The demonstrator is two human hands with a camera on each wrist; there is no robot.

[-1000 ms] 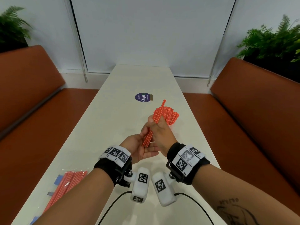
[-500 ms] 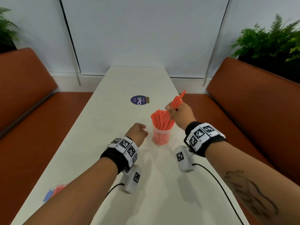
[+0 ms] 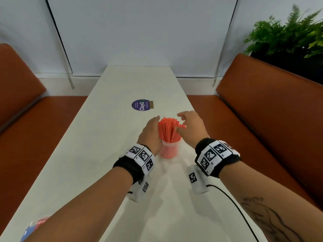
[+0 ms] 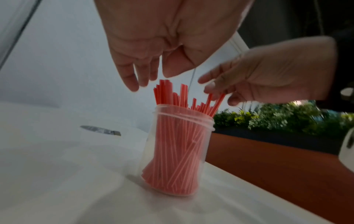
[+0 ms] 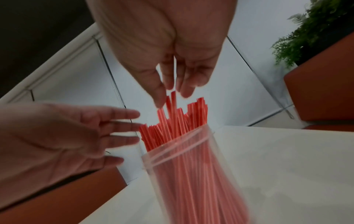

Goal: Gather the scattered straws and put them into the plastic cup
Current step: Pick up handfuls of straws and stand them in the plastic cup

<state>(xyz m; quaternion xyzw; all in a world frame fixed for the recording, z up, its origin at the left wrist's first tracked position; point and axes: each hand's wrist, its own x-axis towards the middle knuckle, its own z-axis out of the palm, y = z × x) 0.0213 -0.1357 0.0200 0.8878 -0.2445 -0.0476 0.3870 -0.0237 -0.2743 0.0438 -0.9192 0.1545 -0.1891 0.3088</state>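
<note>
A clear plastic cup [image 3: 169, 151] stands mid-table, packed with red straws [image 3: 168, 128] that stick up above its rim. My left hand [image 3: 150, 133] is flat against the left side of the straw bundle, fingers straight. On the other side my right hand [image 3: 189, 127] has loose, spread fingers, and its fingertips touch the straw tops. Neither hand grips anything. The left wrist view shows the cup [image 4: 178, 151] and the straws [image 4: 172, 97] under both hands. The right wrist view shows the straws [image 5: 172, 125] fanning out of the cup [image 5: 191, 174], blurred by motion.
A round purple sticker [image 3: 140, 105] lies on the white table [image 3: 104, 154] beyond the cup. A plastic packet of more red straws [image 3: 35, 226] sits at the near left table edge. Brown benches [image 3: 262, 110] flank the table, and a plant [image 3: 288, 32] stands at the back right.
My right hand carried a bundle of straws to the cup and let it go there. My left hand opened and moved up against the left side of the straws.
</note>
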